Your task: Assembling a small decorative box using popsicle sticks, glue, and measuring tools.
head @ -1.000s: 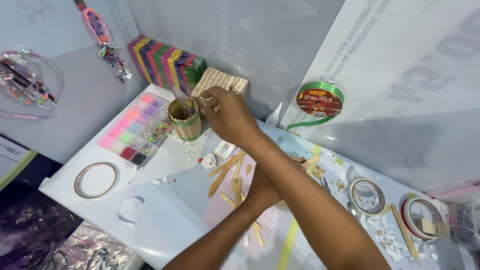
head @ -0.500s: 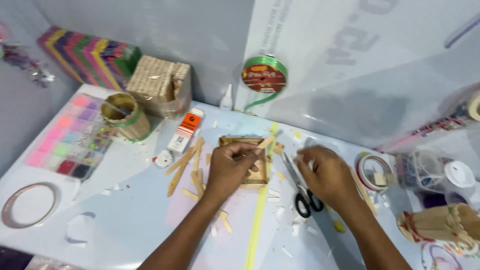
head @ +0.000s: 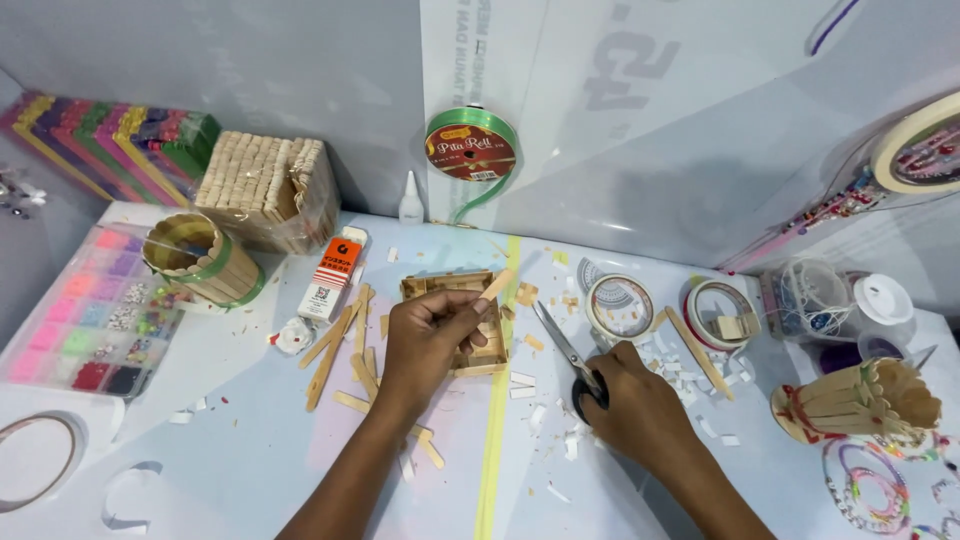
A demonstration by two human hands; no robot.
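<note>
Scissors (head: 566,350) beside tape rolls (head: 620,305)

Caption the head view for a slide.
Left hand holds a flat wooden craft stick over a small stick box; right hand grips black-handled scissors.

- The left hand (head: 425,335) pinches a short wooden stick (head: 495,286) over a small stick-built frame (head: 455,320).
- The right hand (head: 635,400) grips the handles of scissors (head: 565,350) lying on the white table (head: 250,450).
</note>
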